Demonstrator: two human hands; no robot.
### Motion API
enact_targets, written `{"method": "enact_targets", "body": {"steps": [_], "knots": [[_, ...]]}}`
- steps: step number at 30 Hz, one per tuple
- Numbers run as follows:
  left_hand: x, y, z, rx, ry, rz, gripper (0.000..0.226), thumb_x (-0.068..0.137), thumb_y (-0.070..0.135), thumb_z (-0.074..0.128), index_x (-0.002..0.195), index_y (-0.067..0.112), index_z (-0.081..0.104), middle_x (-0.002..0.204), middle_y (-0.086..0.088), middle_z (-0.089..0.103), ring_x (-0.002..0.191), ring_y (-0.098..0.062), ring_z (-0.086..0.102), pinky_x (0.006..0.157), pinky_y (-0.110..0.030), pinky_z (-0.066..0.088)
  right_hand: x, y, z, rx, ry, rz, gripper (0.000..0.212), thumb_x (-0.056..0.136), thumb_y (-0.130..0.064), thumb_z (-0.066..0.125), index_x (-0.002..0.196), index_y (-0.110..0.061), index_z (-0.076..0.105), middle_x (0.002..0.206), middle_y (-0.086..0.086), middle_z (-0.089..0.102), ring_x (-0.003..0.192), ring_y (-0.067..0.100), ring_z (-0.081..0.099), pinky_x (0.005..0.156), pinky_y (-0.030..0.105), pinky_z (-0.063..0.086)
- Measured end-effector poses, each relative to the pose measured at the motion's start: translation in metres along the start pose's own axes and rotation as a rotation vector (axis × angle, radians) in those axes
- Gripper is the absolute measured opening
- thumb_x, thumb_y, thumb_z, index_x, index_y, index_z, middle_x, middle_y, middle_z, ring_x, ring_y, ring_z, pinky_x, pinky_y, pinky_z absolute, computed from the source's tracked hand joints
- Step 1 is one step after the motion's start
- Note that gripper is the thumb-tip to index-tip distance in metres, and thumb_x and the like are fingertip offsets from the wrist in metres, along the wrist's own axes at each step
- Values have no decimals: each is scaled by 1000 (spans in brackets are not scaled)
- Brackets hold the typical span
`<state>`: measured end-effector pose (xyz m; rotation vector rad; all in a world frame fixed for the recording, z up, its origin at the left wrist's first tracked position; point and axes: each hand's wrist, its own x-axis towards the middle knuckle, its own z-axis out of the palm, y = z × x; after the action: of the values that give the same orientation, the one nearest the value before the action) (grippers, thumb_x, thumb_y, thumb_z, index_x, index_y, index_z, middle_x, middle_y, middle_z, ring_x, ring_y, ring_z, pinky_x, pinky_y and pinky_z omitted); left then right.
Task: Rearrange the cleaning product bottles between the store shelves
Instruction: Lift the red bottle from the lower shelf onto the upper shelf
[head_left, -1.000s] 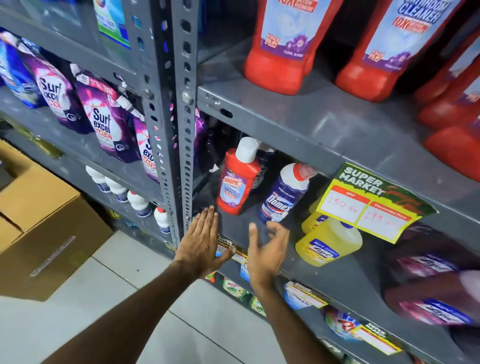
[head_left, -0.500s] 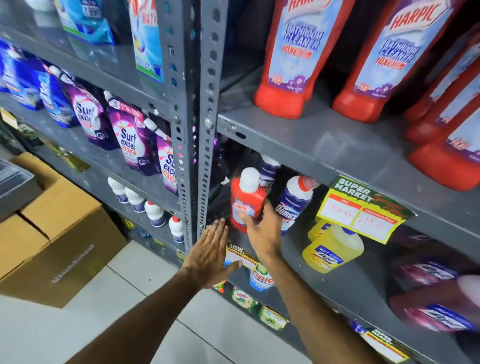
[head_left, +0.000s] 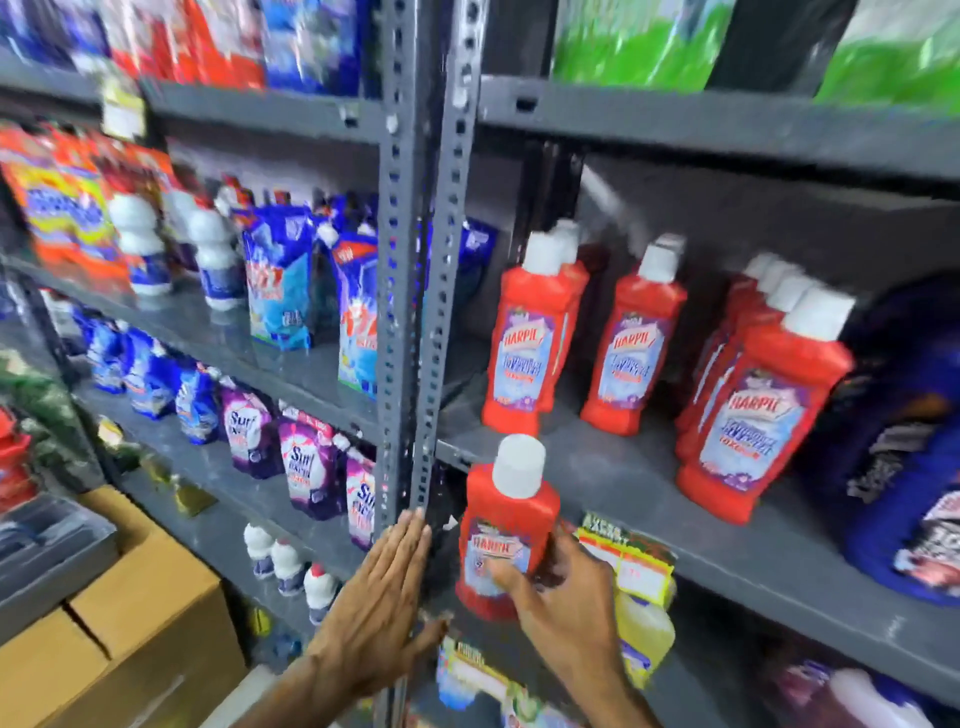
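Head view, blurred by motion. Right hand (head_left: 563, 605): grip wrapped round the lower body of one red Harpic bottle (head_left: 506, 525) with a white cap, thumb across its label; bottle upright, held in front of the grey shelf edge (head_left: 727, 558), just left of a yellow price tag (head_left: 631, 564). Left hand (head_left: 384, 608): grip spread flat, fingers together, fingertips touching the perforated grey upright post (head_left: 415, 312); holds nothing. Shelf above the held bottle: further red Harpic bottles (head_left: 524, 338) standing upright in rows, a dark blue jug (head_left: 904, 452) at the right end. Below the tag: a yellow bottle (head_left: 644, 631), partly hidden by the right hand. Left bay: purple Surf Excel pouches (head_left: 306, 467), blue pouches (head_left: 280, 286) above them, small white bottles (head_left: 288, 564) lower down. Near left, on the floor: cardboard boxes (head_left: 130, 623).
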<state>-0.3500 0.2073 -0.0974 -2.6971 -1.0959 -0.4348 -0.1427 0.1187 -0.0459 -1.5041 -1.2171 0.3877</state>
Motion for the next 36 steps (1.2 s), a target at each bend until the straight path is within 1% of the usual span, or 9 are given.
{"method": "enact_targets", "body": {"steps": [5, 9, 11, 14, 19, 23, 28, 32, 36], "knots": [[49, -1, -58, -100, 132, 30, 96, 105, 68, 34, 162, -6, 13, 174, -23, 4, 163, -34, 4, 130, -44, 8, 42, -72, -42, 167, 79, -105, 41, 67, -41, 88, 105, -30, 77, 97, -18, 84, 90, 4, 81, 79, 20, 62], [92, 11, -82, -77, 109, -1, 99, 105, 73, 20, 164, -2, -2, 174, -21, -13, 163, -29, -13, 134, -45, 3, 81, -100, -72, 96, 192, -190, 36, 68, -34, 90, 100, -35, 75, 95, -23, 83, 87, -1, 80, 78, 19, 63], [107, 20, -87, -104, 106, -33, 99, 105, 73, 22, 163, -2, -6, 174, -21, -12, 163, -28, -14, 134, -42, -3, 98, -102, -85, 1, 239, -200, 33, 66, -43, 87, 97, -40, 73, 93, -19, 83, 86, 1, 80, 82, 32, 66], [123, 31, -88, -129, 8, -113, 100, 104, 73, 20, 163, -3, -8, 175, -21, -11, 163, -28, -11, 132, -37, -10, 121, -93, -98, -132, 276, -178, 36, 70, -35, 91, 102, -36, 76, 97, -10, 84, 87, 6, 80, 85, 43, 66], [133, 42, -77, -144, -128, -229, 100, 104, 74, 17, 164, -3, -5, 176, -22, -5, 164, -30, -5, 134, -42, -2, 144, -76, -101, -298, 280, -118, 41, 69, -42, 91, 106, -28, 77, 99, -8, 85, 81, 6, 78, 81, 32, 65], [135, 43, -65, -115, -130, -239, 101, 102, 76, 12, 165, -2, 2, 176, -20, 4, 164, -30, 1, 134, -42, -1, 153, -65, -99, -298, 258, -90, 43, 72, -42, 92, 110, -28, 77, 101, -10, 84, 80, 1, 75, 81, 26, 63], [135, 38, -58, -61, -103, -221, 104, 99, 80, 5, 165, 0, 6, 176, -19, 12, 164, -29, 8, 134, -43, 4, 152, -49, -101, -174, 259, -65, 54, 76, -38, 94, 124, -25, 73, 111, -9, 81, 99, 5, 77, 90, 32, 64], [135, 37, -53, -28, -95, -216, 111, 92, 82, -8, 165, 0, 7, 176, -18, 13, 164, -28, 10, 134, -43, 6, 142, -30, -100, -115, 155, -27, 67, 77, -26, 96, 136, -18, 65, 121, -8, 75, 100, -7, 69, 88, 16, 61], [136, 37, -51, -14, -80, -218, 116, 87, 82, -17, 166, 0, 9, 176, -18, 15, 164, -29, 11, 134, -43, 7, 128, -10, -96, -189, 37, 72, 70, 72, -28, 99, 134, -15, 69, 124, 1, 79, 109, 14, 76, 102, 41, 61]]}}
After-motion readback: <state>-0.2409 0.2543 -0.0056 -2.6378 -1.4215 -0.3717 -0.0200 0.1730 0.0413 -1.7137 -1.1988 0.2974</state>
